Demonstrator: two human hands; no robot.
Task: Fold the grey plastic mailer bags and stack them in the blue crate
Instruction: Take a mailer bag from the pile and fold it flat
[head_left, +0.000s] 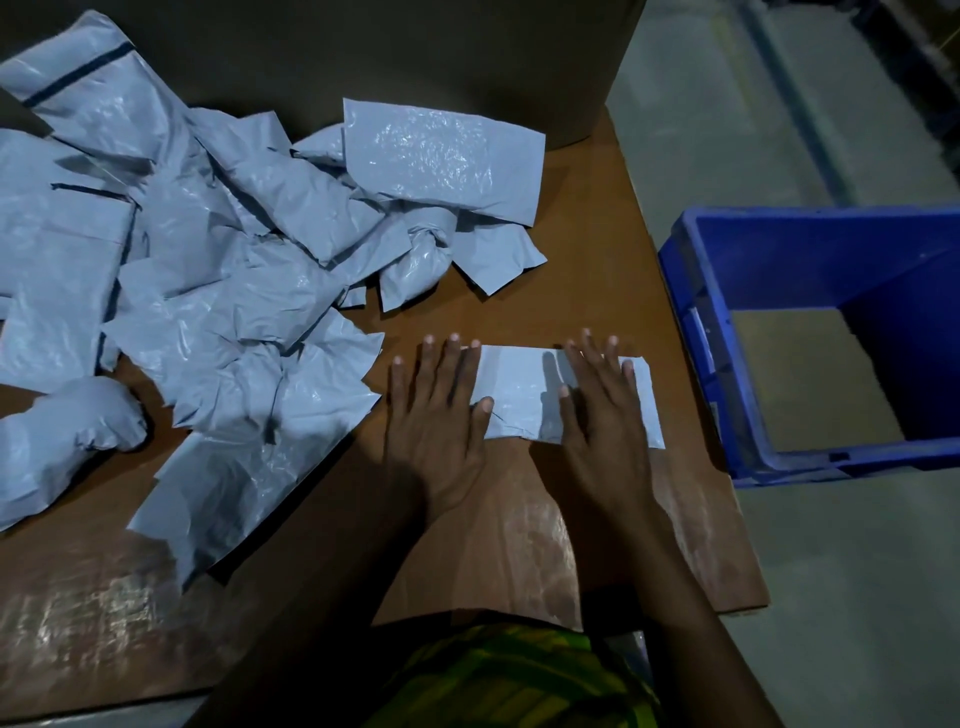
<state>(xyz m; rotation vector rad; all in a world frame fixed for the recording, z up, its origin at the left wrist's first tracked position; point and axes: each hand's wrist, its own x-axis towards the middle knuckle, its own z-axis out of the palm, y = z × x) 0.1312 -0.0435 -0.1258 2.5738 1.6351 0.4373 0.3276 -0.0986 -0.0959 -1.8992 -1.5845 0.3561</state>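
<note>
Pressing a fold flat. A folded grey mailer lay on the brown table near the person, with both hands flat on it, fingers straight and spread. The left hand covered its left end and the right hand its right half. A crumpled pile of mailers covered the table's left and far side. The blue crate stood just beyond the table's right edge.

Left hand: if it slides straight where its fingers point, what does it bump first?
Probably the pile of crumpled grey mailers. The left hand rests flat on the folded mailer, fingers pointing over a bare strip of table toward that pile.
</note>
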